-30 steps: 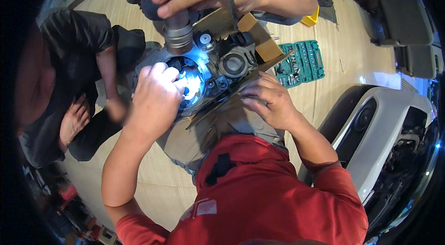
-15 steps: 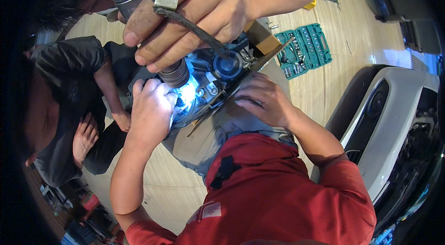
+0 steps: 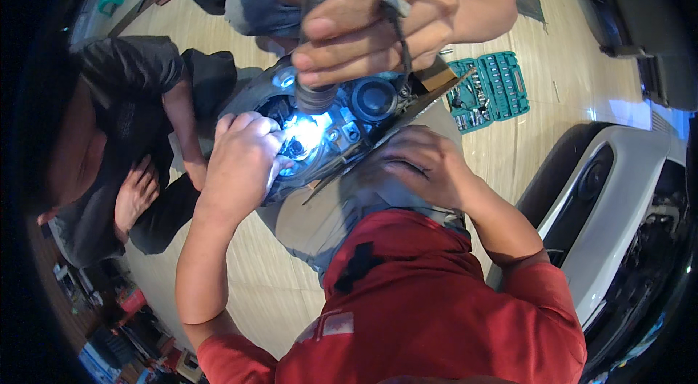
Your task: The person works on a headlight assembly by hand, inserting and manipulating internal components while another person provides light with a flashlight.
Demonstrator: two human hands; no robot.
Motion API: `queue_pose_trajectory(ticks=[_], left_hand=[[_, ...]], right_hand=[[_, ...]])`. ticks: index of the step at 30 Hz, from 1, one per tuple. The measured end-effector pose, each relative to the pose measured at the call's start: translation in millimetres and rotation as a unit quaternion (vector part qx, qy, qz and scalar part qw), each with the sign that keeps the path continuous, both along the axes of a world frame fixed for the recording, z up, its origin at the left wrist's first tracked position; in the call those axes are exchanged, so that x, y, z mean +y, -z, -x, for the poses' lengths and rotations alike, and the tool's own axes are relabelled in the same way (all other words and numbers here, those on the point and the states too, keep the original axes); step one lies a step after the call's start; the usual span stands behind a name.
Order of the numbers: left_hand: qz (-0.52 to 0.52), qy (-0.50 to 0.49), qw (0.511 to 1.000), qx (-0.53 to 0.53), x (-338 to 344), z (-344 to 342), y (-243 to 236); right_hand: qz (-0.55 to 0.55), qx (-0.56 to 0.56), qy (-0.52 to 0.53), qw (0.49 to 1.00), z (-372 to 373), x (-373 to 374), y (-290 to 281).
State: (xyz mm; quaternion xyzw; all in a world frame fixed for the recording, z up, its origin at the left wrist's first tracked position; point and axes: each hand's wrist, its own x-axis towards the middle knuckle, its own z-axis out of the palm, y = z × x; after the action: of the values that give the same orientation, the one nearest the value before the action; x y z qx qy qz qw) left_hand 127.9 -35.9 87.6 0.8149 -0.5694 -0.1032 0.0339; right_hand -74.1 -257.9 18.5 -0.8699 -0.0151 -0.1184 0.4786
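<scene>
A black plastic unit that looks like a car headlight (image 3: 338, 160) lies across my lap, its open back facing up. At its brightly lit round opening is my left hand (image 3: 243, 158), fingers bent and closed at the rim; what they pinch is lost in the glare. My right hand (image 3: 422, 166) is curled at the near side, against the edge of a thin board (image 3: 429, 100); its fingertips are partly hidden. From above, another person's hand (image 3: 378, 28) holds a black flashlight (image 3: 327, 20) pointed into the opening.
A green socket set case (image 3: 488, 89) lies spread on the floor at right, near a cardboard box (image 3: 436, 77). A white car bumper (image 3: 611, 195) stands farther right. A person in dark clothes (image 3: 138, 129) sits at left. Tools and parts (image 3: 123, 304) lie at lower left.
The other person's hand and flashlight have moved right and upward, showing more of the opening. The headlight looks slightly shifted. My left hand stays at the opening; my right hand has curled slightly more.
</scene>
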Motion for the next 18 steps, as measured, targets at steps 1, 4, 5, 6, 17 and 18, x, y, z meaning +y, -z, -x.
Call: queue_pose_trajectory(ticks=[1, 4, 5, 6, 17, 18], left_hand=[[0.019, 0.001, 1.000, -0.004, 2, 1, -8], [0.015, -0.025, 0.999, 0.014, 18, 9, -17], [0.017, -0.028, 0.999, 0.014, 20, 12, -22], [0.018, -0.031, 0.999, 0.015, 23, 15, -25], [-0.031, -0.078, 0.995, 0.054, 37, 25, -23], [-0.031, -0.077, 0.995, 0.057, 36, 26, -23]], right_hand=[[-0.002, -0.006, 0.002, 1.000, 0, 0, -1], [0.070, -0.045, -0.029, 0.996, -9, -1, -9], [0.107, -0.037, -0.052, 0.992, -15, -1, -16], [0.144, -0.028, -0.076, 0.986, -22, 0, -26], [0.334, 0.098, -0.228, 0.909, -82, 22, -73], [0.351, 0.108, -0.248, 0.896, -84, 24, -74]])
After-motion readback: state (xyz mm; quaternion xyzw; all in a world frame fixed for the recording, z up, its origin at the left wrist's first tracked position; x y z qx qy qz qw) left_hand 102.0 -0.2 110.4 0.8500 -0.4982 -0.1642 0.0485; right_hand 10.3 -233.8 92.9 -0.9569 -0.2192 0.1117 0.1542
